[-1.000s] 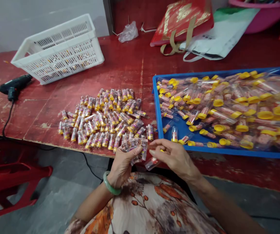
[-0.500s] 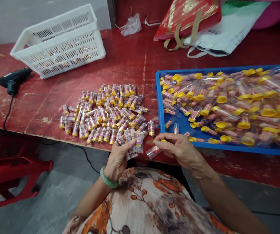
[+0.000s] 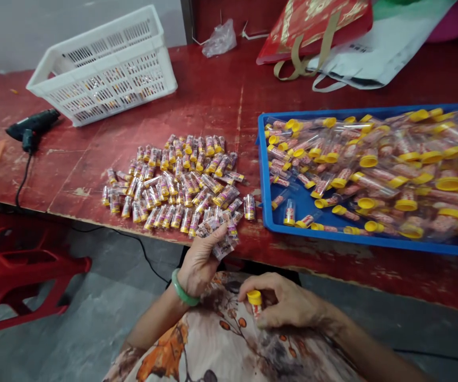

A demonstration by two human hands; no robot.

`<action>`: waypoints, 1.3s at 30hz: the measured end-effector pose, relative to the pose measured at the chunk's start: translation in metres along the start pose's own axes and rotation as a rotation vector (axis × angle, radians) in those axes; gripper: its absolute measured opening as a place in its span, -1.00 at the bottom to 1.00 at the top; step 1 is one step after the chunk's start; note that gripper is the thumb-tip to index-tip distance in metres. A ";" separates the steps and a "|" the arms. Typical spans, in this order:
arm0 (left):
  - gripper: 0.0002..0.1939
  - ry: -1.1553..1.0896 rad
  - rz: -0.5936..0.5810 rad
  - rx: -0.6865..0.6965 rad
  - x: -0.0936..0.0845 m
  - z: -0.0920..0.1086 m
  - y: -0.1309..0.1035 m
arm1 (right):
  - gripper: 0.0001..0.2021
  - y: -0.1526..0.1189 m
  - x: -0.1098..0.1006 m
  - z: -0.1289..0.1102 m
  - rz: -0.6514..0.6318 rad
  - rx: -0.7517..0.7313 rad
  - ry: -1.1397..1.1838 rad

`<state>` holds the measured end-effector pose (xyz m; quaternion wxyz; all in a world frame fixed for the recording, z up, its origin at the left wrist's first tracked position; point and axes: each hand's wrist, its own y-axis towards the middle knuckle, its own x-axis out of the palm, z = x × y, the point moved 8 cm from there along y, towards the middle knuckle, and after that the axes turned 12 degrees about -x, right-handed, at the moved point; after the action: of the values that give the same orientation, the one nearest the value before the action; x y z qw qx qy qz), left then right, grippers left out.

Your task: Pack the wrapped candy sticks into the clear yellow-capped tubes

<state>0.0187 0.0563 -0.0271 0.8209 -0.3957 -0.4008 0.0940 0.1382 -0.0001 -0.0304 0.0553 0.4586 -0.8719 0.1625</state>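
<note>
- The right hand has its fingers and thumb closed around a capped tube, held over the lap with the yellow cap showing.
- The left hand pinches a fanned bunch of printed sleeves between thumb and fingers, above the front edge of the desk; the two hands are apart.
- The sleeves carry small purple and dark print, too small to read. Dark writing on the white bag is also illegible; the red bag bears gold print.
- A pile of wrapped tubes lies just beyond the left hand, the sleeves covering part of its near edge. One wrapped tube stands between pile and blue tray.
- Many yellow-capped tubes crowd that tray.
- Behind the pile are a white basket and a crumpled clear bag; a black heat gun lies left, its cord dropping over the edge.
- A red stool stands at lower left.
</note>
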 end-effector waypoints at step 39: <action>-0.67 -0.041 -0.076 -0.039 0.016 -0.022 0.002 | -0.72 -0.041 -0.040 -0.067 1.045 -0.813 -0.632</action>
<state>0.0456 0.0531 -0.0273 0.8077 -0.3940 -0.4340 0.0630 0.1909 0.0319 0.0324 -0.1177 -0.0486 -0.9427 -0.3084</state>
